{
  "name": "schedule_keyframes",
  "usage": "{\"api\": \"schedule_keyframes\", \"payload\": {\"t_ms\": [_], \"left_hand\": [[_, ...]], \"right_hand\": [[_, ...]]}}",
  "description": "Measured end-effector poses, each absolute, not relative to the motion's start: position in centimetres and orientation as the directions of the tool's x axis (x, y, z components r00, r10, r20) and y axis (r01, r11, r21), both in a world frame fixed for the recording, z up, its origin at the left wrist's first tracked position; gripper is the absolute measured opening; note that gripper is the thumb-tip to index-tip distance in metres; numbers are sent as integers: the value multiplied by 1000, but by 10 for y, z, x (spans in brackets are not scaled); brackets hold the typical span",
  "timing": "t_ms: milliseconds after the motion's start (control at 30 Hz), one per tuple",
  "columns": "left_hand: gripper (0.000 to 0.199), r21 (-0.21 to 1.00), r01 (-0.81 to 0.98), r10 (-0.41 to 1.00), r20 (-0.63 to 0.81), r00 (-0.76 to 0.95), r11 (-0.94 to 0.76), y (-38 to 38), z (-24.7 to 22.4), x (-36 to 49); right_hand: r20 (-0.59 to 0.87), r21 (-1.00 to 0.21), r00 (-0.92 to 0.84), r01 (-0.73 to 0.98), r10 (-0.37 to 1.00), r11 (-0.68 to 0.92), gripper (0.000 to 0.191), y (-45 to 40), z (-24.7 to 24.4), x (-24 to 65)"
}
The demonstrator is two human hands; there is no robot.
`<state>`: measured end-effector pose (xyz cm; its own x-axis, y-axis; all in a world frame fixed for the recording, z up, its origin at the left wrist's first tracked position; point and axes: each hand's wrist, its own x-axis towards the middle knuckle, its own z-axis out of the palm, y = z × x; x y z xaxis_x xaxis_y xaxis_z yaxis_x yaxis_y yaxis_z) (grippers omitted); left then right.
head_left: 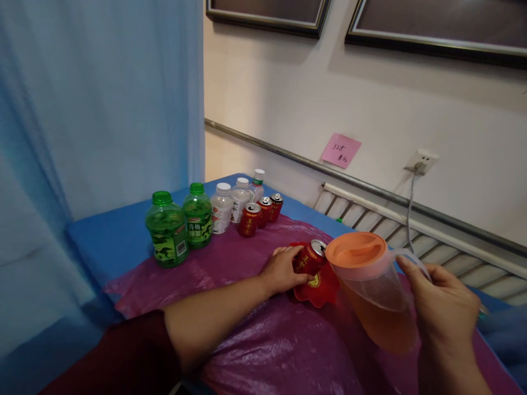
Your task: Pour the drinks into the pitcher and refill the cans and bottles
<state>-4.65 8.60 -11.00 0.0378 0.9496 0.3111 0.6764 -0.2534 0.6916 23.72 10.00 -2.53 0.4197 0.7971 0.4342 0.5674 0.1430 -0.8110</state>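
My left hand [284, 270] is wrapped round a red drink can [308, 258] with yellow lettering, which tilts to the right over a red scalloped dish [315, 293]. Gripped by its handle in my right hand [440, 296] is a clear plastic pitcher [381, 312] with an orange lid [357, 249]. Brownish liquid fills its lower part. The pitcher leans left, its lid end close beside the can's top. Whether the two touch I cannot tell, and no stream of liquid shows.
Three more red cans [250, 220] stand behind, beside several bottles: two green-capped ones [167, 233] and white-capped ones [221, 211]. Purple plastic sheeting [263, 340] covers part of the blue table [107, 230]. A curtain [102, 99] hangs left; a radiator [448, 247] and plugged cord [410, 203] are by the wall.
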Motion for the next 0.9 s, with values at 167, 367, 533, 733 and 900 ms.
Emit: {"api": "schedule_keyframes", "payload": {"t_ms": [167,367,533,733,900], "left_hand": [[74,696,674,952,304,37,-249,87,-111,-46],[72,691,679,951,305,39,-249,86,-111,-46],[71,688,682,954,295,49,-248,86,-111,-46],[75,692,681,956,289,42,-239,86,-113,-45],[74,689,687,957,290,30,-230,86,-112,-45]], "right_hand": [[429,-811,432,570,793,128,50,100,-25,237],[418,-807,445,582,792,99,46,96,-18,233],[407,-817,450,569,795,96,46,94,-16,233],[405,-799,460,597,790,62,41,91,-11,231],[391,-808,465,587,794,54,41,90,-10,229]]}}
